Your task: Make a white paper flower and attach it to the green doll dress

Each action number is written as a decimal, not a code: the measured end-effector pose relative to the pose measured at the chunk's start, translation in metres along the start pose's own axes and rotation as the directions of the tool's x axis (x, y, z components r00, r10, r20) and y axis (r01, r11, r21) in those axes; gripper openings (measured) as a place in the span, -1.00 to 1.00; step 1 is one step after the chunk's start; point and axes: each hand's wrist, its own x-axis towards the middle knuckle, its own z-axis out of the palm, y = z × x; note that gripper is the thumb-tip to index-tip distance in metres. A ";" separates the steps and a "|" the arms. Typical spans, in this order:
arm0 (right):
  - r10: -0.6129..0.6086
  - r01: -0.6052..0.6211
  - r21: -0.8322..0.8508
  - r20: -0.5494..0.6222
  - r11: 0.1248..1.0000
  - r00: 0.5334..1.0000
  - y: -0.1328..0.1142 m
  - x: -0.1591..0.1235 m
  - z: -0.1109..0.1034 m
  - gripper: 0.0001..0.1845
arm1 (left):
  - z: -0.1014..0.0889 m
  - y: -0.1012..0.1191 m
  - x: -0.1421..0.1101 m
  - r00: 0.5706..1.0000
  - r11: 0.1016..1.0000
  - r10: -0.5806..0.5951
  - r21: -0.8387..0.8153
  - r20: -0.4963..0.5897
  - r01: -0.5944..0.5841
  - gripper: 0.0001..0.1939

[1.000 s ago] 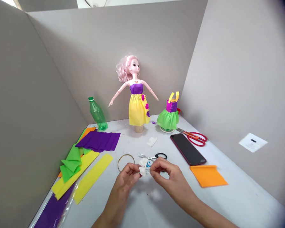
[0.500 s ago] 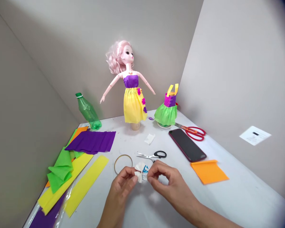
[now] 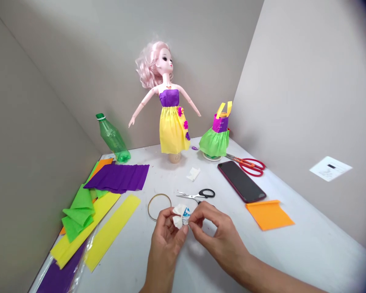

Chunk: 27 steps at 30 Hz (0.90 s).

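My left hand (image 3: 169, 234) is closed round a small white gathered piece with blue print (image 3: 180, 215). Its left side fans out in pleats and its middle is pinched narrow. My right hand (image 3: 212, 228) has thumb and forefinger pressed together at the printed right edge; what lies between those fingertips is too small to make out. Just beyond the hands are black-handled scissors (image 3: 195, 195), their blades pointing left and one handle partly hidden by my right hand. A thin gold-coloured ring (image 3: 149, 203) lies beside my left fingers.
A pink-haired doll (image 3: 170, 97) in a purple and yellow dress stands at the back. Around it are a green bottle (image 3: 113, 138), a small green dress (image 3: 215, 140) on a stand, red-handled scissors (image 3: 251, 166), a phone (image 3: 241, 182), orange paper (image 3: 270, 215), purple paper (image 3: 118, 178) and a yellow strip (image 3: 112, 232).
My left hand has moved right and up, its thumb now under the printed part of the white piece. The right fingertips stay at its right edge. The view has tilted slightly.
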 end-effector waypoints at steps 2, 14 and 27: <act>-0.051 0.051 -0.034 -0.022 0.998 0.998 0.001 -0.001 0.001 -0.86 | 0.001 -0.001 -0.002 0.999 1.000 0.017 0.001 -0.029 -0.017 -0.55; 0.048 -0.049 0.058 0.012 0.997 0.999 0.001 0.000 0.003 -0.90 | 0.005 0.013 -0.005 0.991 0.997 -0.065 -0.049 -0.116 0.060 -0.50; 0.166 -0.180 0.171 0.095 0.969 0.982 -0.001 0.004 0.001 -0.89 | 0.005 0.013 -0.007 0.995 0.999 -0.041 -0.004 -0.092 0.041 -0.56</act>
